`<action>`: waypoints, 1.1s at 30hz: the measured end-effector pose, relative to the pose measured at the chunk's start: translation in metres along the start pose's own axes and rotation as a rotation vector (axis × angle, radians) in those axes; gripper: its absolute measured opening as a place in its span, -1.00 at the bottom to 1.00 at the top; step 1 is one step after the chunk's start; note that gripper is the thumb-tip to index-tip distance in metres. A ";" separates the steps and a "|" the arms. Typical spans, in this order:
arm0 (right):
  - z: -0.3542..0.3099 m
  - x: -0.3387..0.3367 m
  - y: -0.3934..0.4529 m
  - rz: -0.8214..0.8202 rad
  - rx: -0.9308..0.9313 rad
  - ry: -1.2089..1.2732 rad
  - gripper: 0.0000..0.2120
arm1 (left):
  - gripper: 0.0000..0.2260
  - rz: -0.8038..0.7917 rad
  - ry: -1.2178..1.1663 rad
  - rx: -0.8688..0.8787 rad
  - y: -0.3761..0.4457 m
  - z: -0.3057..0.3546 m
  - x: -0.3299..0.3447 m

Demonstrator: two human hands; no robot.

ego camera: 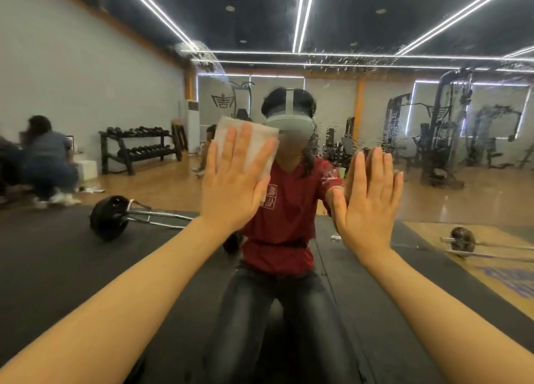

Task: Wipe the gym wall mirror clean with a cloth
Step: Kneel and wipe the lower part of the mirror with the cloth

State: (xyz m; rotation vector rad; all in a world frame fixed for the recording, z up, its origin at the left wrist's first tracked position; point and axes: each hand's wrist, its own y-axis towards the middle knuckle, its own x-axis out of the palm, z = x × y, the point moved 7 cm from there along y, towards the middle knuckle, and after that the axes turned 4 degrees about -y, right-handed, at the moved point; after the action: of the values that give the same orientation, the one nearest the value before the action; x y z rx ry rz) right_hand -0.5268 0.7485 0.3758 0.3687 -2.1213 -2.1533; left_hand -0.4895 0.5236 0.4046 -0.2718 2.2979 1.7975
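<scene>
Left hand [235, 181] flat with straight fingers, pressing a folded white cloth [245, 143] against the large wall mirror [404, 140], right hand [367, 201] open-palmed, seemingly touching the glass, streaky wet smears [390, 123] upper right.

Your white cloth [245, 143] lies on a mirror [375, 117] full of greys, blacks and one red shirt.

You see the cloth as pale white with a faint woven texture; the mirror carries whitish speckled streaks across its upper part. Your reflected shirt [289, 210] is dark red with a white square print on the chest and a white mark on the sleeve, over glossy black trousers [260, 311]. The headset [289, 123] is light grey. The floor mat [57, 253] is black, the wooden floor [433, 201] orange-tan, the ceiling [245, 13] black with white light strips, the wall [72, 80] grey.
</scene>
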 end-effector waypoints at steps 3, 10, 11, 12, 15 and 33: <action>0.000 0.001 0.000 0.032 0.005 -0.006 -0.39 | -0.45 -0.019 0.012 0.216 -0.046 0.030 0.017; 0.001 0.000 -0.001 0.059 0.003 -0.009 -0.40 | -0.43 -0.074 0.097 0.597 -0.066 0.038 0.025; 0.000 0.000 -0.001 0.059 0.001 -0.010 -0.40 | -0.43 -0.046 0.101 0.487 -0.043 0.029 0.018; 0.001 0.000 -0.001 0.058 0.000 -0.012 -0.40 | -0.44 -0.028 0.093 0.371 -0.021 0.021 0.011; 0.001 -0.001 0.000 0.061 0.005 -0.008 -0.40 | -0.44 0.007 0.043 0.121 0.014 0.013 0.002; 0.001 -0.001 -0.001 0.046 0.011 -0.001 -0.40 | -0.41 -0.017 -0.061 -0.070 0.058 0.022 -0.005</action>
State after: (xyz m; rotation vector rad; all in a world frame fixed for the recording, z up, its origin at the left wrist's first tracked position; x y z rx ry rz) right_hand -0.5256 0.7495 0.3749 0.3165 -2.1215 -2.1176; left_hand -0.4994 0.5593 0.4549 -0.2431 2.1881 1.8538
